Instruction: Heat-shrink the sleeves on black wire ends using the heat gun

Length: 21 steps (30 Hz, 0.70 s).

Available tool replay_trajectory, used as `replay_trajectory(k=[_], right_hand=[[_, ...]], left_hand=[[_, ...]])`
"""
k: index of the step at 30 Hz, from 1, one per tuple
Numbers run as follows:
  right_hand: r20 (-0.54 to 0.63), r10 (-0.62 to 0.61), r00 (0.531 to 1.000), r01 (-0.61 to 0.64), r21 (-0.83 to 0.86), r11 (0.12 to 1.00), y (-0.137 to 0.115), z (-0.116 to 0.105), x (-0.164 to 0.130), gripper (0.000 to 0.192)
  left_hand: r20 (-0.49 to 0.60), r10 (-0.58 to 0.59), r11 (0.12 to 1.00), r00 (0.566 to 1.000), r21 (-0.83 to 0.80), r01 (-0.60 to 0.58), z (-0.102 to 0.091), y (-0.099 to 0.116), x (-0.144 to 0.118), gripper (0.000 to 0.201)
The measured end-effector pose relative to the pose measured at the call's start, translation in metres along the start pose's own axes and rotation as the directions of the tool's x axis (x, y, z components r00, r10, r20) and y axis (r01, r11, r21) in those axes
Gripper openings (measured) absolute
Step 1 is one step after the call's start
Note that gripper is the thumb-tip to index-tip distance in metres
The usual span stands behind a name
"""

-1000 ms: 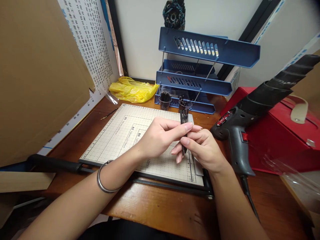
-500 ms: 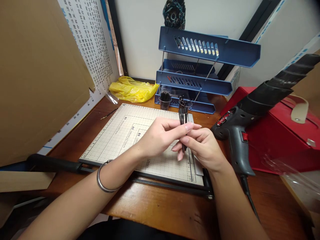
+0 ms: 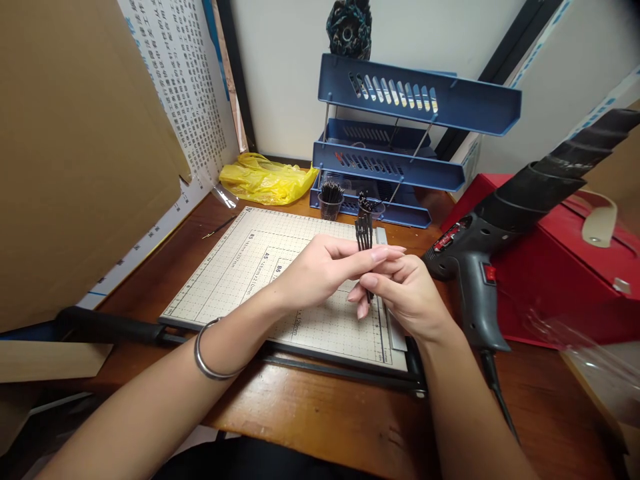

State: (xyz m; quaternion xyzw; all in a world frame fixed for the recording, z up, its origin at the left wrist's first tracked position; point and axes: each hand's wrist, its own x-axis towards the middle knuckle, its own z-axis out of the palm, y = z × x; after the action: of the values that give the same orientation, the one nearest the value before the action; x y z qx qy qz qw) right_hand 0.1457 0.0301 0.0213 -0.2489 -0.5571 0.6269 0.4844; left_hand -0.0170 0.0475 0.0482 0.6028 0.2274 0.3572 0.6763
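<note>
Left hand (image 3: 320, 273): nearly closed, its thumb and fingers pinch a bundle of thin black sticks (image 3: 365, 233) around the middle; a metal bangle (image 3: 198, 357) goes around the forearm.
Right hand (image 3: 413, 297): half curled, its thumb presses the lower part of the same bundle.
Bundle: almost upright between both hands, over the right side of the gridded cutting board (image 3: 220, 280).
Cutting board: lies on the brown wooden desk (image 3: 310, 407), black handle (image 3: 113, 327) to the left.
Heat gun (image 3: 477, 293): to the right, in front of a red box (image 3: 550, 300).
Two clear cups (image 3: 329, 211): behind the board, with black sticks inside each.
Yellow bag (image 3: 267, 181): crumpled, left of the cups.
Blue rack (image 3: 400, 100): behind the cups, with a dark ornament (image 3: 349, 30) on top.
</note>
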Motion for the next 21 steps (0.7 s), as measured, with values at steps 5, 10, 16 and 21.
replay_trajectory(k=[5, 10, 16, 21], right_hand=[[0.053, 0.002, 0.999, -0.001, -0.009, 1.0, 0.002, -0.007, -0.0036, 0.024], [0.022, 0.02, 1.0, -0.02, -0.015, 1.0, 0.002, -0.0057, -0.0032, 0.018], [0.004, 0.023, 1.0, -0.023, -0.034, 0.999, 0.0029, -0.005, -0.0034, 0.019], [0.034, 0.033, 0.999, -0.032, -0.036, 0.999, 0.0015, -0.0059, -0.004, 0.023]], left_hand=[[-0.016, -0.024, 1.0, 1.0, 0.0, 0.024, 0.0004, 0.0004, -0.0004, 0.041], [-0.023, -0.029, 1.0, 0.999, -0.011, 0.028, 0.0006, 0.0001, 0.0013, 0.04], [-0.036, -0.029, 1.0, 0.999, 0.001, 0.029, 0.0007, -0.0003, 0.0014, 0.039], [-0.031, -0.025, 1.0, 0.999, 0.014, 0.026, -0.0008, -0.0008, 0.0001, 0.041]])
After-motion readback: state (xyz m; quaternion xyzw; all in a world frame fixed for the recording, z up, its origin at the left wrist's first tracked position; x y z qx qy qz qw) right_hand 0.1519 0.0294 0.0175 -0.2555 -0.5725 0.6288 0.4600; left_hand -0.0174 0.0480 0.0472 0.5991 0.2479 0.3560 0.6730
